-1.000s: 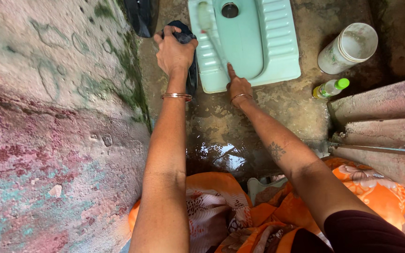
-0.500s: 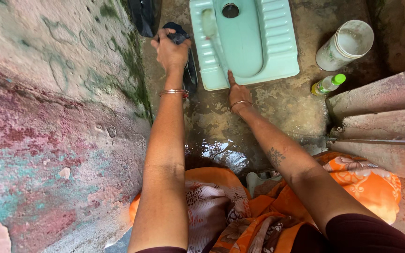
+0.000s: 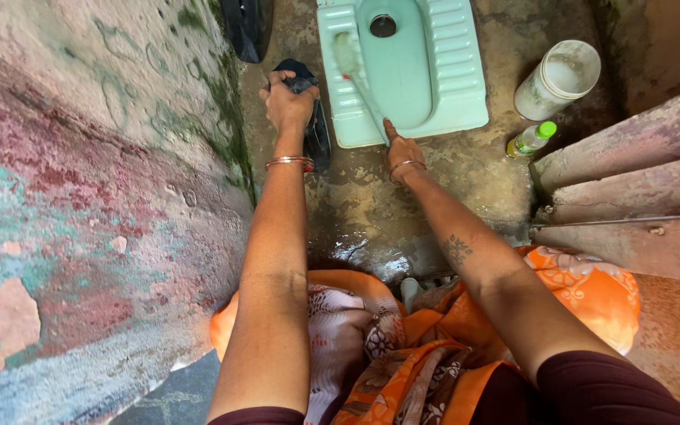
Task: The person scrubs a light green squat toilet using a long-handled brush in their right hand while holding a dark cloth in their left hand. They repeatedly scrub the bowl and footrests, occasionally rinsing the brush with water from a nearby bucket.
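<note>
While the left hand [image 3: 289, 102] is clenching a dark plastic jug [image 3: 314, 118] on rough concrete floor [image 3: 466, 169], the right hand [image 3: 403, 151] is gripping a brush [image 3: 360, 83] inside the smooth, pale-green ceramic squat pan [image 3: 458, 71].

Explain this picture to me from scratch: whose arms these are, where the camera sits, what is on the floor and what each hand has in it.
There is no machine here. A person wears a camera on the head, so this single view looks straight down their own two bare arms to the floor.

On the rough concrete floor sits a pale green squat toilet pan. To its right lie a white plastic jar and a small bottle with a green cap. A stained wall rises on the left.

The left hand grips a dark cloth or bag beside the pan. The right hand holds the handle of a brush whose head rests inside the pan. Both wrists wear bangles, and orange patterned clothing fills the bottom of the view.
</note>
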